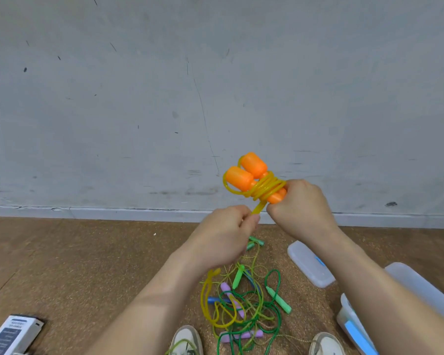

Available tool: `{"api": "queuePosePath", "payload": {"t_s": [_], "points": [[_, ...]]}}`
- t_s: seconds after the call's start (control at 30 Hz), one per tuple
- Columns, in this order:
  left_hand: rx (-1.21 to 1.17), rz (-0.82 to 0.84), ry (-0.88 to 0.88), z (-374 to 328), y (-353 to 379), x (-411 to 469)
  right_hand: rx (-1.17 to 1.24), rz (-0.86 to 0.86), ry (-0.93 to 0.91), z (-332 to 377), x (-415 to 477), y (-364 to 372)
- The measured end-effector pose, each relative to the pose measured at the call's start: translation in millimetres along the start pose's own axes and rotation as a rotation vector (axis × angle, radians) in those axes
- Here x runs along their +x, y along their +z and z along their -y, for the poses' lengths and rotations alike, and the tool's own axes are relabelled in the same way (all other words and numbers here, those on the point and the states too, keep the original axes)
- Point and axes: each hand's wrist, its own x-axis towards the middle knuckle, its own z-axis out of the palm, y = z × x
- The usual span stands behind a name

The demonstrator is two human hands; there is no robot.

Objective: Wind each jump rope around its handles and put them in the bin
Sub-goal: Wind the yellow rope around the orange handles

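My right hand (301, 204) grips the two orange handles (246, 172) of a jump rope, held side by side in front of the wall. Several turns of yellow rope (265, 188) are wound round their middle. My left hand (224, 233) pinches the rope just below the handles, and the loose yellow tail (207, 295) hangs down to the floor. A clear plastic bin (420, 290) stands at the right edge, partly behind my right forearm.
A tangle of other jump ropes (249, 303) with green, purple and blue handles lies on the brown floor between my shoes (187, 339). A clear lid (309, 263) rests to the right of it. A printed box (10, 334) sits bottom left.
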Motion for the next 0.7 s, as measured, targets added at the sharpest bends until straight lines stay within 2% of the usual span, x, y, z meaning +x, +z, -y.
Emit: {"api": "queuePosePath", "payload": {"t_s": [0.07,0.13,0.2,0.27,0.33,0.47,0.6,0.7], "points": [[0.475,-0.122,0.085,-8,6,-7,-0.107,0.004,-0.024,-2,1,6],[0.656,-0.224,0.162,-13,9,-10,-0.202,0.014,-0.057,-2,0,10],[0.701,-0.268,0.236,-13,1,-9,-0.274,0.066,-0.073,-1,-1,12],[0.681,-0.291,0.309,-8,-11,-8,-0.359,0.163,-0.097,1,-4,14],[0.657,-0.244,0.319,-4,-24,-10,-0.427,0.255,-0.157,5,-9,16],[0.486,-0.132,0.206,2,-42,-12,-0.515,0.382,-0.351,14,-20,14],[0.264,0.042,0.040,13,-48,-13,-0.597,0.369,-0.663,23,-35,14],[0.065,0.216,-0.010,22,-49,-12,-0.566,0.344,-0.804,27,-41,17]]}}
